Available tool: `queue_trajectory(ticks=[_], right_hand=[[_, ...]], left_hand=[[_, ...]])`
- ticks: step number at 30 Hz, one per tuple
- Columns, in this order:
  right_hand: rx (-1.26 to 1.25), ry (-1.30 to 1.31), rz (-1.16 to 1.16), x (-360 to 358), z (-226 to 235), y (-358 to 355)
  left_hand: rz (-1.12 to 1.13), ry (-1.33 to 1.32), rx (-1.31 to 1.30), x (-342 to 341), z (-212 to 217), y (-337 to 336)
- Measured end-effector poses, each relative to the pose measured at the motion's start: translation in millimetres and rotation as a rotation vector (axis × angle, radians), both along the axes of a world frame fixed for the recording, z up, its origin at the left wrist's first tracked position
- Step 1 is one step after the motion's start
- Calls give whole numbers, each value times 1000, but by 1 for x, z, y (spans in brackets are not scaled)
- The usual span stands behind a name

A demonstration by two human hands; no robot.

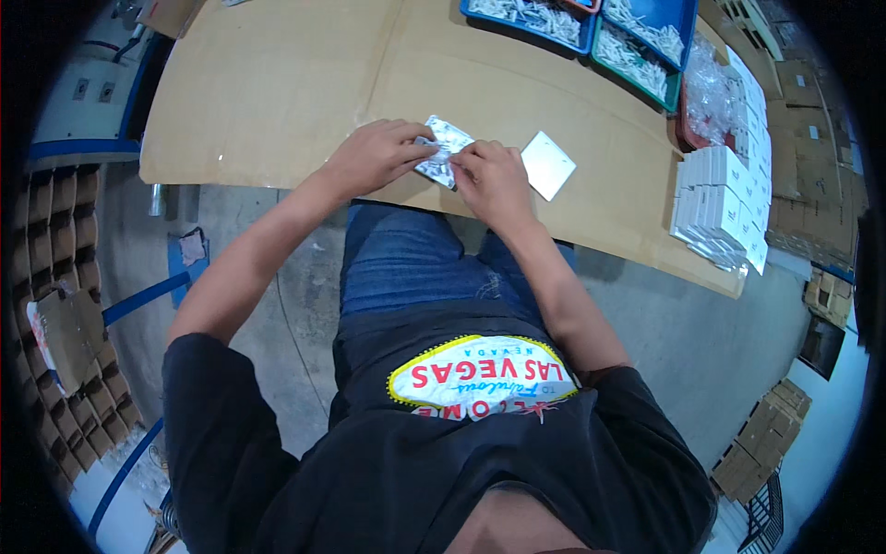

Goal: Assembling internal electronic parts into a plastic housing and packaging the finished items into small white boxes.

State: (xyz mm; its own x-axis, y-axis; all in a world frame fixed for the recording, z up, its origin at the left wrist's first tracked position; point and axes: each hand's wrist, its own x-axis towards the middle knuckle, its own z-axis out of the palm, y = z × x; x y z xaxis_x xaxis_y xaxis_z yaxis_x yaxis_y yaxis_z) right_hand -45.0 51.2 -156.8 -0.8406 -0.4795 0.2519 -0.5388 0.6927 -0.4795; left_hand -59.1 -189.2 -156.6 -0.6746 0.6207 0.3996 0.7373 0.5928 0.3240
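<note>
Cardboard-topped table point(277, 102) bears 2 blue bins point(521, 32) at 1 o'clock. Left hand point(383, 148) and right hand point(498, 180), fingers nearly closed, touch 1 silvery piece point(445, 136) at 12 o'clock; firm grip I cannot tell. 1 white square point(549, 166) lies at the piece's 3 o'clock.

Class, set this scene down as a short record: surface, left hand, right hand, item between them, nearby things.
Surface: brown table top
Left hand: fingertips on the silvery piece
Right hand: fingertips at its right side; exact hold unclear
Item between: the silvery piece, flat, details too small to tell
Nearby: white flat square, right; stacked white boxes, farther right; green bin of white pieces
</note>
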Motion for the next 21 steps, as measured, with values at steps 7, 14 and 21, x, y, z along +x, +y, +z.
queue_trajectory(ticks=[7, 14, 21], right_hand=[[-44, -34, -58, 7, 3, -7], [14, -70, -31, 10, 8, -7], [152, -59, 37, 6, 19, -5]], left_hand=[[160, -379, 234, 7, -8, 5], [32, -265, 85, 0, -4, -2], [5, -187, 49, 15, -9, -5]])
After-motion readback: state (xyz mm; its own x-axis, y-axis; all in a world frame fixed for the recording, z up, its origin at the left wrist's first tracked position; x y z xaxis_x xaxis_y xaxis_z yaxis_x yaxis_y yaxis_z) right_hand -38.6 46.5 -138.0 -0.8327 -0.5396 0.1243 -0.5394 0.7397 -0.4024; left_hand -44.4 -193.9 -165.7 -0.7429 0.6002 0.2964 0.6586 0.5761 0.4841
